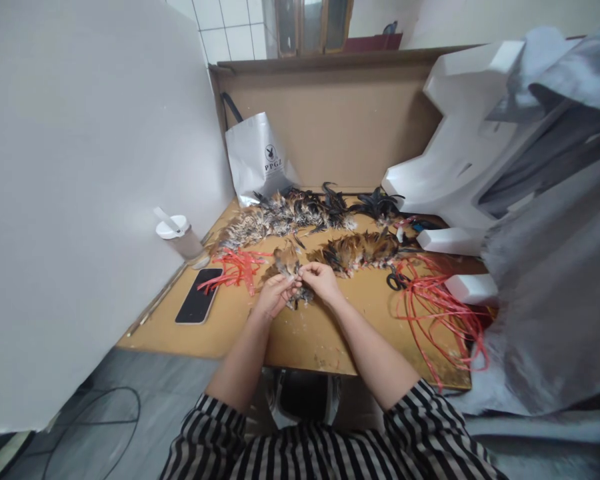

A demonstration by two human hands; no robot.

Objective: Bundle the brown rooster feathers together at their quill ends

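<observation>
Over the middle of the table my left hand pinches the base of a small bunch of brown feathers, whose tips point away from me. My right hand meets it there, thumb and forefinger pressed together at the same base. Whether a strand lies between those right fingertips is too small to tell. More feathers, dark and grey, lie just under the hands. Beyond to the right is a row of brown feather bunches. A long pile of speckled feathers runs behind, and black feathers lie at the back right.
Red plastic strips lie on the left, partly over a phone. A tangle of red strips hangs past the right edge, beside black-handled scissors. A lidded cup, a silver bag and white foam border the table.
</observation>
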